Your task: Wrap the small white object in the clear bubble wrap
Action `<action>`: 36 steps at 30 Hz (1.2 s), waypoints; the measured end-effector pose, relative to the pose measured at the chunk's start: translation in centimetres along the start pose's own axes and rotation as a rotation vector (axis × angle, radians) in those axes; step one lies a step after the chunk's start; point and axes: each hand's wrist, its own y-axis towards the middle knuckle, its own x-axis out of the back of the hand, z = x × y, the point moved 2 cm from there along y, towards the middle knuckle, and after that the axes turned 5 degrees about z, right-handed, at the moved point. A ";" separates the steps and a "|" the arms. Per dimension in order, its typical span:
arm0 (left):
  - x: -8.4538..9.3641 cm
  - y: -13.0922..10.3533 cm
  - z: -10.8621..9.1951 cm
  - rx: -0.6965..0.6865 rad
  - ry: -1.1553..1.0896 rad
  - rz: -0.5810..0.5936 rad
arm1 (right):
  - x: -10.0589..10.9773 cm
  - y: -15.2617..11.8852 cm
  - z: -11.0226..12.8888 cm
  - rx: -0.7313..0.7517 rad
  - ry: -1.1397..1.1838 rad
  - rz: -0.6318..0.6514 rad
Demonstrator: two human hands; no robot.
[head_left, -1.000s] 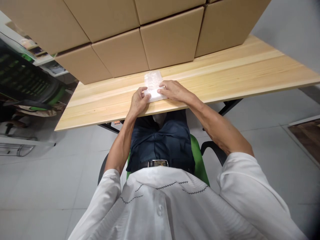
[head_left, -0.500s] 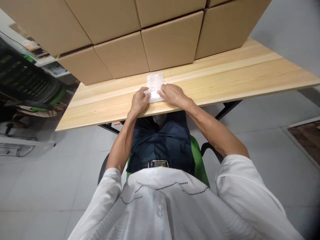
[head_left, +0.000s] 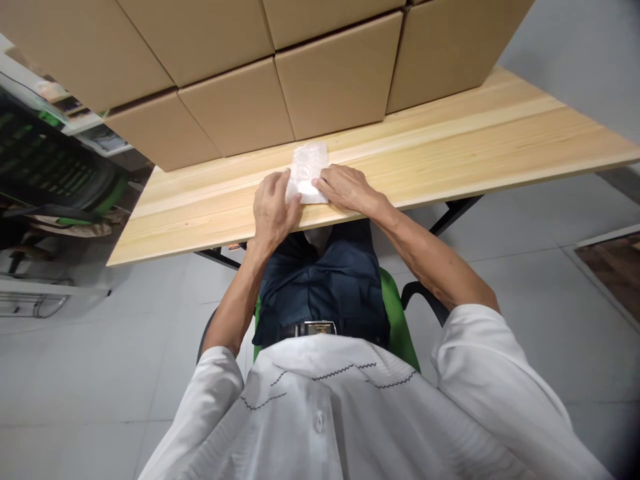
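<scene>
A small whitish, shiny plastic packet [head_left: 309,167] lies flat on the light wooden table [head_left: 200,217], just in front of the cardboard boxes. At its left edge is my left hand [head_left: 274,205], palm down, thumb apart from the fingers, with the thumb and fingertips touching the packet's side. My right hand [head_left: 347,187] rests on the packet's right edge, its thumb on top and its fingers bent together around that edge.
Large cardboard boxes [head_left: 335,83] stand stacked along the table's far side. A green and black chair [head_left: 55,160] and a white shelf [head_left: 85,123] are at the left. Dark table legs [head_left: 455,215] show below the tabletop.
My left hand has shifted slightly left and its fingers have spread and straightened from a closer pinch. My right hand stays nearly in place on the packet. The view has moved slightly.
</scene>
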 end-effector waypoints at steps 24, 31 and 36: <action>-0.6 2.2 -1.4 -0.156 -0.012 0.325 | 0.7 0.5 -0.7 0.035 0.032 0.055; -0.6 2.5 -1.6 -0.158 -0.056 0.307 | -0.1 1.2 -2.8 0.102 0.170 -0.021; -0.4 2.6 -1.7 -0.176 -0.070 0.315 | 0.0 1.5 -3.0 0.119 0.203 -0.017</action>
